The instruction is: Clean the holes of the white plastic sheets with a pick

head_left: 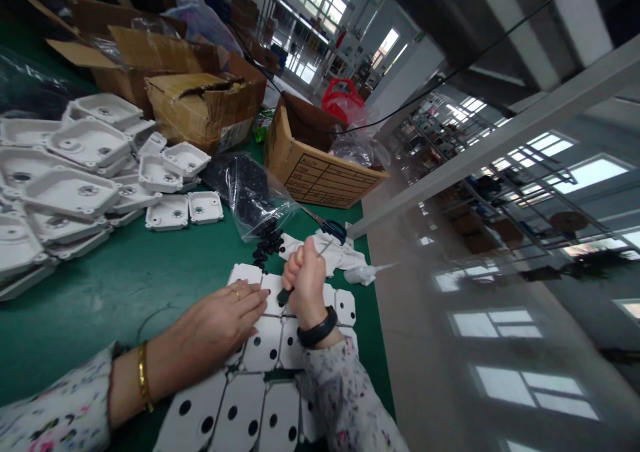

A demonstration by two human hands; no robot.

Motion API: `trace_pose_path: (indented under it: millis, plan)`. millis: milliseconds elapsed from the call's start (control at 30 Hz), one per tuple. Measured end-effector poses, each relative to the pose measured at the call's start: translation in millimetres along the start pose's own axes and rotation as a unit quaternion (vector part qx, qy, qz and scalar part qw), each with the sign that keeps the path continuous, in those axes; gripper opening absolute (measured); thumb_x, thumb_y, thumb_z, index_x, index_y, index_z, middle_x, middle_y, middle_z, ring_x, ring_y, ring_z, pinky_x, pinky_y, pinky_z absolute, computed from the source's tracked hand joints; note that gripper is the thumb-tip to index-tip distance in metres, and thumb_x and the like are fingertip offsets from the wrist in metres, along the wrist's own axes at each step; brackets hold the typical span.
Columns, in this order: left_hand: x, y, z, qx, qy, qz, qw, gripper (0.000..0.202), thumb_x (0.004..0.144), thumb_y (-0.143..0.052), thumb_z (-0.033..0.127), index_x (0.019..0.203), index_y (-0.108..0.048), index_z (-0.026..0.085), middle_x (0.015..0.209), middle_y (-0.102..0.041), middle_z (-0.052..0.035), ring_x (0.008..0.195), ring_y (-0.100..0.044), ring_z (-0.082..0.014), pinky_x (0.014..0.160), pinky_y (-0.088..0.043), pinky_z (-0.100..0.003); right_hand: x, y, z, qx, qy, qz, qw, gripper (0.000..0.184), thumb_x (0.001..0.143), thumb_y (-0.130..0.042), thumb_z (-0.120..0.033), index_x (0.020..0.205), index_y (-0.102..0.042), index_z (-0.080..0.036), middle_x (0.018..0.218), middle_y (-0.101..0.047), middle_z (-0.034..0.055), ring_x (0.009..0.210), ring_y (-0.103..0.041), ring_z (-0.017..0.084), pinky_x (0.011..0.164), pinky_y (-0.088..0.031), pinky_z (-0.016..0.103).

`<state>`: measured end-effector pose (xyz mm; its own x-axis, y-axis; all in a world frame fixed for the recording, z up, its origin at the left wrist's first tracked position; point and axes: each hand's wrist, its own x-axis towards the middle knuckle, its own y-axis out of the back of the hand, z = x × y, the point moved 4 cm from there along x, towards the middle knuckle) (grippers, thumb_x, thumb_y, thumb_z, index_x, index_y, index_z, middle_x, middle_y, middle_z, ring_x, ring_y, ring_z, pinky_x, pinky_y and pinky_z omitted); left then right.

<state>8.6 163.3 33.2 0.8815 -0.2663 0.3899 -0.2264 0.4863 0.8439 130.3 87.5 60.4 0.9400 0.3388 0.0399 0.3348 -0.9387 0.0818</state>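
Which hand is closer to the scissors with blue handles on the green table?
Right. The right hand is closed around a small tool just below the scissors, apart from them. The left hand lies flat on the white plates, further down and left.

Left hand [227,315]: lies flat, palm down, fingers stretched together toward the right, a ring on one finger.
Left wrist: bare, with a gold bangle; forearm comes in from the lower left in a floral sleeve.
Right hand [306,282]: curled into a tight fist, thumb on top, knuckles up; it seems to grip something, though the fist hides most of it.
Right wrist: bent downward, with a black band, floral sleeve below.
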Motion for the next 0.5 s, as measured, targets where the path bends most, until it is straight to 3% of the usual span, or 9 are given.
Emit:
trace_pose_path:
  millis: [133,300,400,500]
  plan:
    - [-0.4,0.8,-0.5,0.006,-0.011,-0.001,1.0,0.026,0.085,-0.05,0.014,0.111,-0.058,0.012,0.112,-0.063,-0.0109,0.103,-0.057,-0.0248,0.092,-0.047,-0.043,-2.5,13.1,-11.0,0.177,-0.011,0.044,0.983,0.057,0.085,-0.041,-0.063,0.05,-0.019,-0.023,0.042,-0.017,-0.0099,0.032,-0.013,0.007,0.028,-0.014,0.019]
    - [2.1,1.9,2.1,0.012,0.002,-0.006,1.0,0.02,0.086,-0.052,0.017,0.105,-0.058,0.011,0.107,-0.063,-0.01,0.101,-0.056,-0.0237,0.093,-0.046,-0.042,-28.2,10.6,13.4,0.161,0.032,0.038,0.986,0.055,0.086,-0.051,-0.053,0.048,-0.028,-0.021,0.043,-0.025,-0.0077,0.035,-0.025,0.007,0.033,-0.02,0.019]
    - [2.4,2.4,3.7,0.004,-0.001,0.003,1.0,0.018,0.087,-0.05,0.018,0.102,-0.057,0.012,0.102,-0.062,-0.0095,0.1,-0.055,-0.0221,0.092,-0.046,-0.039,-29.7,7.8,24.0,0.183,0.015,0.043,0.982,0.053,0.085,-0.053,-0.051,0.048,-0.03,-0.021,0.044,-0.025,-0.0077,0.036,-0.025,0.008,0.033,-0.019,0.019]
    - [0.6,8.3,0.6,0.001,-0.013,0.007,1.0,0.015,0.087,-0.05,0.019,0.098,-0.058,0.013,0.1,-0.062,-0.0086,0.1,-0.054,-0.0208,0.093,-0.045,-0.039,-23.3,9.8,19.5,0.196,-0.011,0.049,0.979,0.053,0.085,-0.053,-0.051,0.049,-0.029,-0.021,0.043,-0.024,-0.0081,0.035,-0.021,0.008,0.031,-0.018,0.019]
